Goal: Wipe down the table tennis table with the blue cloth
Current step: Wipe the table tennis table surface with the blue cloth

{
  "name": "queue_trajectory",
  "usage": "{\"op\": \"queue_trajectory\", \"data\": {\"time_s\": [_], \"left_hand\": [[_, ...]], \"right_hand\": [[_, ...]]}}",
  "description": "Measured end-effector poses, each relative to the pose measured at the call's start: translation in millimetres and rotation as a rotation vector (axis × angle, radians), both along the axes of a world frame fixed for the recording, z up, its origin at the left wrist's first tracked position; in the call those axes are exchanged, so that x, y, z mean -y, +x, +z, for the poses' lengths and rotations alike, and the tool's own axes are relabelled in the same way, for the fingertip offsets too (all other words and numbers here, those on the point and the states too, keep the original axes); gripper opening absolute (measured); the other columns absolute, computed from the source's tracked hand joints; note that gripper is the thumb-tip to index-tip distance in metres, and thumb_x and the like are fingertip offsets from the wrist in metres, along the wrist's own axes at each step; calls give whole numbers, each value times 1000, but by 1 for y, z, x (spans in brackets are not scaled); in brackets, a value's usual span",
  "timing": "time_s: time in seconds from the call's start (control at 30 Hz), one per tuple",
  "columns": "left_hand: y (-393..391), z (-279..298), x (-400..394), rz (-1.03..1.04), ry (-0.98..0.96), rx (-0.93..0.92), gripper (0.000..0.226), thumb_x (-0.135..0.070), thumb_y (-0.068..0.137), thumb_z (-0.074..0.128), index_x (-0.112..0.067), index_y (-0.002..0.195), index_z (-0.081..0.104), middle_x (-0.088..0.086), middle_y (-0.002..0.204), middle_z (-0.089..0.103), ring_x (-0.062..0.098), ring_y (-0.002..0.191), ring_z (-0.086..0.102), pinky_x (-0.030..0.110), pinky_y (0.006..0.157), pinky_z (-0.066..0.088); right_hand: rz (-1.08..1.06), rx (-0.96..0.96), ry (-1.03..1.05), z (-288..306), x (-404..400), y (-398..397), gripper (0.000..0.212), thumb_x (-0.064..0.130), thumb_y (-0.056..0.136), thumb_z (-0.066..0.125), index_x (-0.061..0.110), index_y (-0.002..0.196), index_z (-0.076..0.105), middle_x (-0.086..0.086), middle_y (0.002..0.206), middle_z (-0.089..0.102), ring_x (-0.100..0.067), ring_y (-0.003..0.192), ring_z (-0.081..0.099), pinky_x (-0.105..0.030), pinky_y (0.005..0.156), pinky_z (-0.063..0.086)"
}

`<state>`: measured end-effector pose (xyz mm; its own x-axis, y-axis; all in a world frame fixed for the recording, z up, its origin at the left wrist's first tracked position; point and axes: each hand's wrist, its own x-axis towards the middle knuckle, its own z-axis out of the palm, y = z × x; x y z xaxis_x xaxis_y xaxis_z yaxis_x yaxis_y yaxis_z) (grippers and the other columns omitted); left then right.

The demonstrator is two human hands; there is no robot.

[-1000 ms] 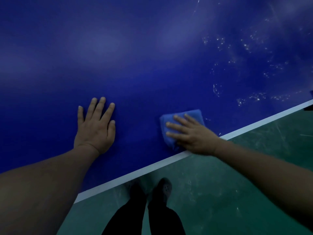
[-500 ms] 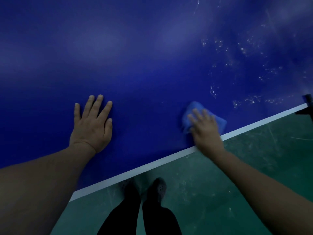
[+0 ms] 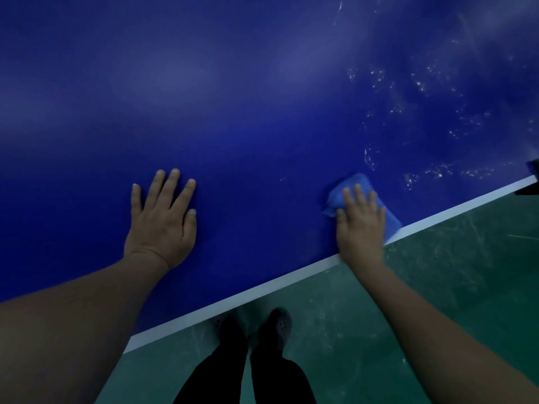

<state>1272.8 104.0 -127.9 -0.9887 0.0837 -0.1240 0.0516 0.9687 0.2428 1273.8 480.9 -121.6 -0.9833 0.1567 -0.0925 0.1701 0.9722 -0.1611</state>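
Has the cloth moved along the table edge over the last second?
Yes. The cloth under the right hand has slid rightward along the white edge line, away from the flat left hand, toward the white specks.

The table [image 3: 262,97] is dark blue with a white stripe along its near edge. White specks dot its far right area. The cloth [image 3: 354,189] is light blue and folded, lying flat on the table just inside the near edge, under my right hand [image 3: 360,225].
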Motion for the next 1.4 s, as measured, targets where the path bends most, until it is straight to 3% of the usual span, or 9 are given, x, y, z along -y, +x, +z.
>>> {"op": "queue_trajectory", "data": {"time_s": [0.07, 0.4, 0.53, 0.63, 0.73, 0.83, 1.03, 1.3, 1.4], "left_hand": [[0, -1, 1, -1, -4, 0, 64, -45, 99, 19, -22, 158, 29, 5, 168, 15, 23, 156, 2, 56, 123, -4], [0, -1, 3, 0, 9, -14, 62, -43, 100, 19, -20, 157, 32, 6, 167, 18, 23, 156, 5, 57, 123, -1], [0, -1, 2, -5, 18, -17, 62, -43, 101, 19, -19, 156, 32, 6, 167, 18, 24, 156, 5, 57, 123, -2], [0, -1, 1, -3, 7, -14, 62, -43, 101, 20, -19, 156, 32, 7, 167, 17, 24, 156, 5, 57, 123, -2], [0, -1, 2, -4, 5, -5, 62, -43, 100, 21, -20, 157, 31, 7, 167, 17, 24, 156, 4, 56, 123, -3], [0, 0, 2, -6, -3, -1, 62, -43, 100, 20, -20, 157, 31, 7, 167, 18, 24, 156, 5, 56, 123, -3], [-1, 1, 1, -4, -10, 4, 62, -43, 100, 19, -20, 157, 30, 7, 167, 17, 24, 156, 5, 56, 123, -3], [-1, 4, 1, -1, -9, 25, 63, -45, 100, 18, -21, 158, 28, 6, 168, 15, 22, 156, 1, 55, 123, -5], [-1, 3, 1, -2, -16, 29, 63, -45, 100, 18, -21, 158, 28, 6, 168, 14, 23, 156, 1, 56, 123, -4]], "right_hand": [[-91, 13, -11, 2, -3, 3, 58, 42, 100, 27, 17, 150, 43, -5, 161, 33, -36, 151, 19, -59, 121, 15], [405, -36, -89, -4, 163, -1, 50, 37, 102, 36, 25, 150, 43, -1, 162, 33, -30, 153, 16, -52, 123, 7], [-14, -88, 5, -12, 91, -29, 51, 33, 100, 35, 23, 148, 46, -5, 158, 39, -37, 147, 31, -59, 117, 21], [-426, -25, -2, -4, 6, -24, 51, 34, 107, 30, 24, 156, 31, -3, 165, 25, -34, 152, 16, -58, 121, 12], [-509, -15, 1, 1, -6, -17, 51, 35, 107, 30, 23, 157, 27, -2, 166, 20, -33, 153, 11, -58, 121, 9], [-328, -62, -3, -5, 52, -13, 51, 32, 104, 34, 22, 154, 36, -6, 163, 29, -38, 150, 22, -61, 119, 16], [750, -31, -42, -4, 98, 59, 47, 35, 99, 45, 30, 146, 42, -1, 158, 39, -32, 150, 25, -54, 121, 16], [522, 23, -40, 3, 49, -30, 50, 38, 103, 34, 25, 151, 40, -2, 162, 30, -35, 152, 16, -61, 120, 15], [753, 15, -2, 0, 79, -16, 52, 39, 101, 34, 26, 152, 39, -5, 162, 30, -37, 152, 17, -62, 120, 15]]}}
